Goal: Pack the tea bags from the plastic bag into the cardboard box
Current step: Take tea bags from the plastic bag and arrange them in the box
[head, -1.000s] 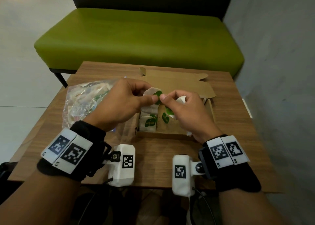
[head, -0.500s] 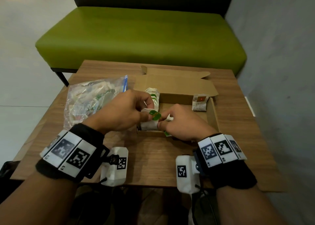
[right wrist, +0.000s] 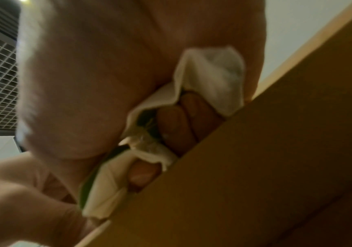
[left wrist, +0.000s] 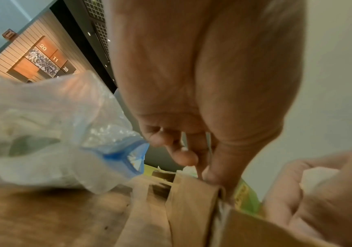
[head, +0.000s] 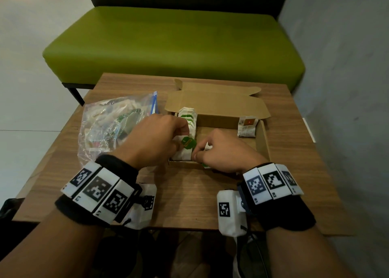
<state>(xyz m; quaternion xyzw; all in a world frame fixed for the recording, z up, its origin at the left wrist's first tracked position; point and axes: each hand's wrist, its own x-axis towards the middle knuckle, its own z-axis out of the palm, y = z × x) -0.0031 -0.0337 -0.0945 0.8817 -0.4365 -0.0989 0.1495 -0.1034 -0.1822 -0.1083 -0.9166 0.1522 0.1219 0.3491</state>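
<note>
An open cardboard box (head: 262, 138) lies on the wooden table, with a row of white tea bags (head: 188, 117) standing along its left side. My left hand (head: 160, 138) pinches the nearest tea bag (head: 185, 150), white with a green tag, at the box's front left corner. My right hand (head: 221, 151) is beside it in the box, its curled fingers holding several white tea bags (right wrist: 211, 75) against the palm. A tea bag with a red tag (head: 246, 127) leans in the far right corner. The clear plastic bag (head: 109, 126) of tea bags lies left of the box.
A green bench (head: 172, 44) stands just beyond the table. A grey wall (head: 347, 67) runs along the right side. The box's lid flap (head: 216, 101) lies open toward the bench. Bare table (head: 189, 193) stretches between the box and the near edge.
Both hands have come down from above the box into its front left corner, bringing the green-tagged tea bag to the near end of the row.
</note>
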